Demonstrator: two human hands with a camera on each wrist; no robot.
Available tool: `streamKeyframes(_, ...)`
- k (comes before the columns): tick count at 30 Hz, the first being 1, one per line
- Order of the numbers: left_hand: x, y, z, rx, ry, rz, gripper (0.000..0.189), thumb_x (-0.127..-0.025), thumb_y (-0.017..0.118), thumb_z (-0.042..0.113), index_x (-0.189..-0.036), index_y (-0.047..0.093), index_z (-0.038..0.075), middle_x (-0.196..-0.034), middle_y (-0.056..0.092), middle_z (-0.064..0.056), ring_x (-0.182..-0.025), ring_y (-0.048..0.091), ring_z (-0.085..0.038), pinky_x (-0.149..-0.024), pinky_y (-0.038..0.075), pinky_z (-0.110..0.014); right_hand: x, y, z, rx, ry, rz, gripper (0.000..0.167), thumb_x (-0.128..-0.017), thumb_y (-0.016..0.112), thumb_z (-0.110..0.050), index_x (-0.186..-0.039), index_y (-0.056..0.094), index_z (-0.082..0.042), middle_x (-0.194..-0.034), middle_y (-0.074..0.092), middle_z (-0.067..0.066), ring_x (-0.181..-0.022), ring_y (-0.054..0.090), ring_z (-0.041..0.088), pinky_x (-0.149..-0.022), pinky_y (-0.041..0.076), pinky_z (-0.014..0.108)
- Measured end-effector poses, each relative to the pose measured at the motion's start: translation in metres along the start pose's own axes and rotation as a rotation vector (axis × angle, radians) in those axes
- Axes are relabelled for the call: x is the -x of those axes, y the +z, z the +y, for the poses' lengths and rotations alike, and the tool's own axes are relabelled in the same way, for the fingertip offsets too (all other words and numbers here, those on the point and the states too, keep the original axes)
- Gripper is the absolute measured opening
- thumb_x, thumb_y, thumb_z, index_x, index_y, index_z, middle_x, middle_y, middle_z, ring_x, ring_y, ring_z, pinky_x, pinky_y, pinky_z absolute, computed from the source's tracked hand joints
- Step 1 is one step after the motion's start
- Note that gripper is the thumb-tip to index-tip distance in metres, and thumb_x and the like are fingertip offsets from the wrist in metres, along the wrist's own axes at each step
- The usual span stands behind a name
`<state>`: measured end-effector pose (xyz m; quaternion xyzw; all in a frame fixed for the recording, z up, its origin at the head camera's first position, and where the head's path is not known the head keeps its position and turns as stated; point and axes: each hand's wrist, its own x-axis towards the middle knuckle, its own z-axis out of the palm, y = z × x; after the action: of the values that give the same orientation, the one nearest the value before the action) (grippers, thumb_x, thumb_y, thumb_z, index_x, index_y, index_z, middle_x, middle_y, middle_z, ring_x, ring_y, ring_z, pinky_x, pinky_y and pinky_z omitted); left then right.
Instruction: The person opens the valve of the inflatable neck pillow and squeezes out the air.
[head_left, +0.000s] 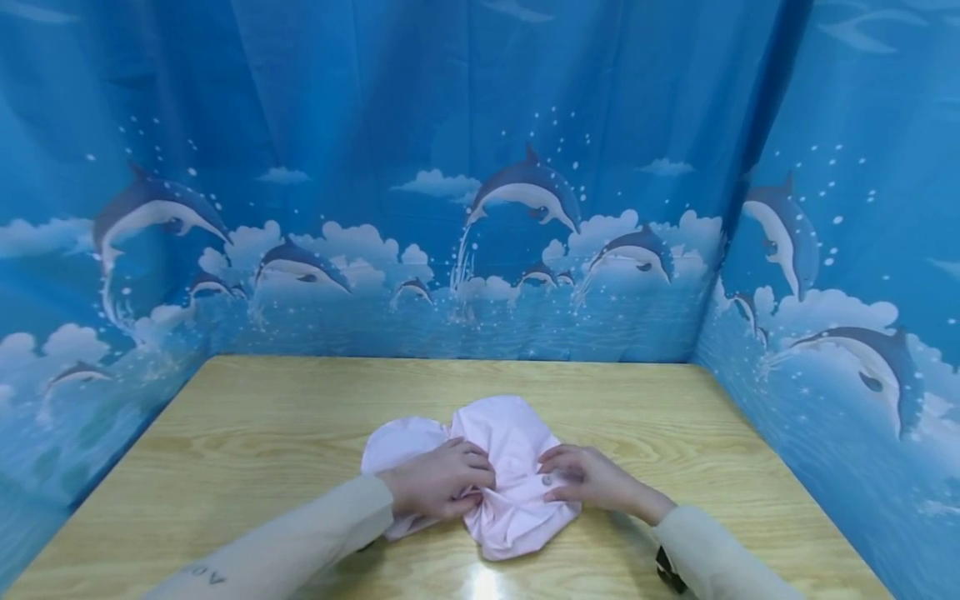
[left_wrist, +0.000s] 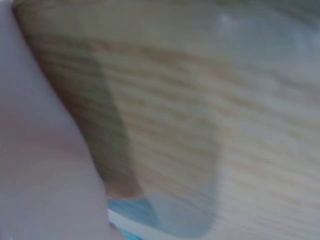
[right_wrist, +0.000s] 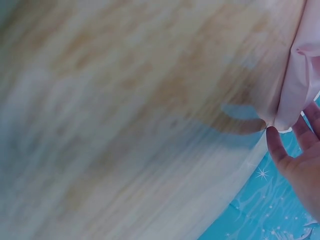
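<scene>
A bunched piece of pale pink cloth (head_left: 517, 433) lies on the wooden table, folded and creased, with a rounded lobe toward the left and a small round snap-like disc near its right side. My left hand (head_left: 442, 477) grips a gathered fold at its middle, fingers curled over the fabric. At the right edge my right hand (head_left: 596, 479) pinches the cloth, thumb and fingers on either side of the disc. The right wrist view shows the thumb of that hand (right_wrist: 305, 170) at the cloth's edge (right_wrist: 296, 75), other fingers partly hidden behind it.
The light wood-grain table (head_left: 300, 400) reaches back to a blue curtain (head_left: 375, 125) printed with dolphins and clouds, which also hangs along both sides. Light sleeves (head_left: 322, 525) cover both forearms. The left wrist view is blurred, mostly tabletop (left_wrist: 190, 110).
</scene>
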<state>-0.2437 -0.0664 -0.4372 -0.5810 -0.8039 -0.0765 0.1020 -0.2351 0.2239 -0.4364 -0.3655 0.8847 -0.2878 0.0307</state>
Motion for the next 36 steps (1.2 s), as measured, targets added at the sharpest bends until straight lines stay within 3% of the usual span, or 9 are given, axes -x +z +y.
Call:
streamKeyframes(6, 0.002, 0.001, -0.002, -0.006, 0.016, 0.022, 0.024, -0.085, 0.055, 0.034, -0.106, 0.060, 0.025, -0.112, 0.059, 0.008, -0.107, 0.052, -0.011, -0.098, 0.040, -0.032, 0.000, -0.001, -0.002, 0.002, 0.009, -0.001, 0.030, -0.077, 0.070, -0.033, -0.100, 0.068, -0.015, -0.113, 0.062, 0.005, -0.106, 0.057, 0.023, -0.093, 0.046, 0.038)
streamKeyframes(12, 0.008, -0.002, 0.001, 0.003, -0.092, 0.014, 0.030, -0.082, 0.055, 0.044, -0.108, 0.059, 0.030, -0.117, 0.057, 0.008, -0.113, 0.048, -0.013, -0.098, 0.038, -0.037, 0.000, -0.001, -0.003, -0.011, 0.025, -0.010, 0.031, -0.077, 0.070, -0.034, -0.101, 0.068, -0.015, -0.114, 0.062, 0.006, -0.107, 0.057, 0.025, -0.093, 0.045, 0.039)
streamKeyframes(20, 0.030, -0.007, -0.001, 0.036, -0.308, -0.017, 0.064, -0.074, 0.048, 0.073, -0.128, 0.044, 0.038, -0.131, 0.046, 0.007, -0.125, 0.037, -0.023, -0.103, 0.027, -0.051, 0.001, -0.001, -0.002, -0.031, 0.034, -0.019, 0.030, -0.077, 0.069, -0.036, -0.101, 0.067, -0.017, -0.116, 0.061, 0.006, -0.108, 0.056, 0.025, -0.093, 0.046, 0.038)
streamKeyframes(24, 0.044, -0.010, -0.003, 0.051, -0.427, 0.003, 0.080, -0.066, 0.043, 0.083, -0.133, 0.039, 0.039, -0.137, 0.041, 0.004, -0.129, 0.032, -0.028, -0.102, 0.025, -0.056, 0.000, 0.000, -0.002, -0.018, 0.023, -0.012, 0.030, -0.077, 0.069, -0.036, -0.100, 0.068, -0.017, -0.115, 0.062, 0.005, -0.107, 0.057, 0.025, -0.092, 0.046, 0.037)
streamKeyframes(29, 0.061, -0.016, -0.002, 0.046, -0.625, 0.059, 0.104, -0.052, 0.050, 0.088, -0.138, 0.036, 0.032, -0.142, 0.036, -0.007, -0.129, 0.029, -0.041, -0.099, 0.024, -0.065, 0.000, 0.000, -0.003, -0.010, 0.019, -0.005, 0.030, -0.077, 0.070, -0.035, -0.100, 0.068, -0.016, -0.115, 0.062, 0.005, -0.107, 0.057, 0.024, -0.092, 0.046, 0.036)
streamKeyframes(33, 0.069, -0.017, 0.000, 0.076, -0.815, 0.049, 0.116, -0.042, 0.052, 0.090, -0.140, 0.033, 0.031, -0.144, 0.032, -0.016, -0.127, 0.028, -0.050, -0.096, 0.025, -0.070, 0.000, -0.001, -0.005, -0.010, 0.028, -0.007, 0.031, -0.077, 0.070, -0.035, -0.100, 0.068, -0.015, -0.115, 0.062, 0.005, -0.107, 0.057, 0.024, -0.092, 0.046, 0.037)
streamKeyframes(36, 0.071, -0.017, 0.002, 0.132, -0.916, 0.040, 0.117, -0.040, 0.057, 0.088, -0.139, 0.033, 0.032, -0.143, 0.031, -0.018, -0.124, 0.031, -0.050, -0.092, 0.028, -0.070, 0.001, -0.001, -0.006, -0.009, 0.034, -0.009, 0.031, -0.077, 0.070, -0.034, -0.101, 0.068, -0.015, -0.115, 0.062, 0.005, -0.107, 0.056, 0.025, -0.092, 0.046, 0.037)
